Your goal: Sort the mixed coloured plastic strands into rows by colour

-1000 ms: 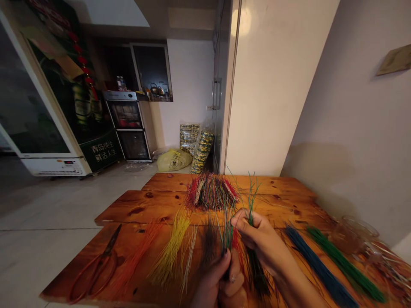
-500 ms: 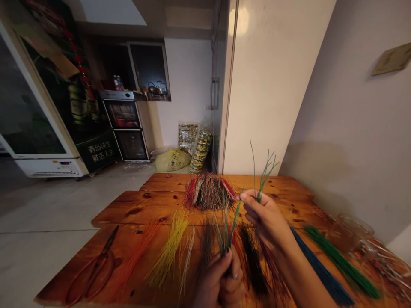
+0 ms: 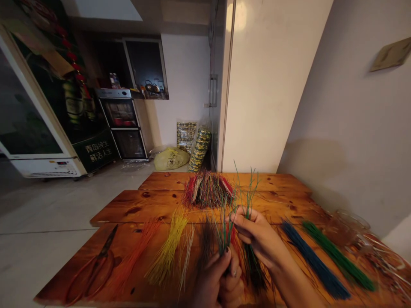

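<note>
In my left hand (image 3: pixel 221 278), closed in a fist near the table's front, stands a bundle of thin green strands (image 3: pixel 226 233), their tips fanned upward. My right hand (image 3: pixel 257 233) is just above and to the right, thumb and forefinger pinched at the tips of that bundle. More green strands (image 3: pixel 250 188) stick up from between its fingers. Whether they are wire or plastic I cannot tell. Beneath the hands lie dark strands (image 3: pixel 207 239) and a black bunch (image 3: pixel 255 269), partly covered by my hands. A multicoloured heap of strands (image 3: pixel 210 190) sits farther back.
Red-handled scissors (image 3: pixel 91 273) lie at the left of the wooden table (image 3: pixel 125 209). Orange (image 3: pixel 139 252), yellow (image 3: pixel 170 252) and white strands (image 3: pixel 187 256) follow. To the right are a blue bunch (image 3: pixel 316 261), a green bunch (image 3: pixel 338 254) and a glass jar (image 3: pixel 348 229).
My right hand has moved down and left, closer to the bundle in my left hand, bringing its green strands along. My left hand stays about where it was.
</note>
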The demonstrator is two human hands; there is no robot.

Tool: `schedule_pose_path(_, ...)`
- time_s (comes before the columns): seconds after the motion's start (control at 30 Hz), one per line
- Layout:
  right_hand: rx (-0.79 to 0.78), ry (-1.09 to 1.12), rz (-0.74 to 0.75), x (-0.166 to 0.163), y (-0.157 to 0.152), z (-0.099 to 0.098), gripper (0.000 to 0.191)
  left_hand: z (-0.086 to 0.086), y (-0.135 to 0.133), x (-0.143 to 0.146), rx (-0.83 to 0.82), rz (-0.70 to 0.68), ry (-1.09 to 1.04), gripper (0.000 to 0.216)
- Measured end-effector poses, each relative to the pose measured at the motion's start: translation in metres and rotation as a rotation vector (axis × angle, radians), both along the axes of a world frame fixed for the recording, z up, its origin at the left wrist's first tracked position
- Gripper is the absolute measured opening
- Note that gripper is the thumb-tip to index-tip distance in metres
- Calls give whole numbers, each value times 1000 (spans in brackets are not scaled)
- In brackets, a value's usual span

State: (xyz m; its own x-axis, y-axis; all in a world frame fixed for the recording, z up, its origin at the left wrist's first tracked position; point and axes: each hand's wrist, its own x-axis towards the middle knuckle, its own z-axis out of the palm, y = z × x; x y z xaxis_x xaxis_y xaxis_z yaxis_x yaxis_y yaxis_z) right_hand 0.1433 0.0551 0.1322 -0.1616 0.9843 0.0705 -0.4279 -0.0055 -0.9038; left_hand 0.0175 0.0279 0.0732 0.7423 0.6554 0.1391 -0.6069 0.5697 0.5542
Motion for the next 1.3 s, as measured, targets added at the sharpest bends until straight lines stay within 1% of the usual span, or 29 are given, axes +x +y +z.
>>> schedule_pose_path(0.27,48,117,-84,10,10,3,17,-6,0,-3,-28,-20,44,34)
schedule_pose_path(0.47,85,132,-131,15,17,13,15,-9,-1,-4,5,-34,0,33)
schedule_pose_path(0.53,88,136,-136,15,17,17,16,-9,-2,-5,9,-44,-2,33)
schedule_pose_path(0.63,86,120,-100,15,15,20,17,-10,-3,-5,-12,-18,24,32)
schedule_pose_path(0.77,82,50,-20,9,7,14,19,-14,-5,-3,25,33,18,35)
schedule_pose_path(0.83,75,73,-28,3,2,8,23,-17,-4,-2,60,52,-3,36)
schedule_pose_path(0.97,59,163,-64,-8,-5,-2,22,-22,-3,0,86,61,8,35)
schedule_pose_path(1.13,54,174,-47,-16,-7,-5,23,-18,-3,2,121,61,18,37)
schedule_pose_path(1.2,37,180,-78,-19,-7,-6,25,-16,-4,3,118,54,15,37)
schedule_pose_path(1.3,29,202,-197,-21,-8,-8,30,-19,-8,4,78,18,22,36)
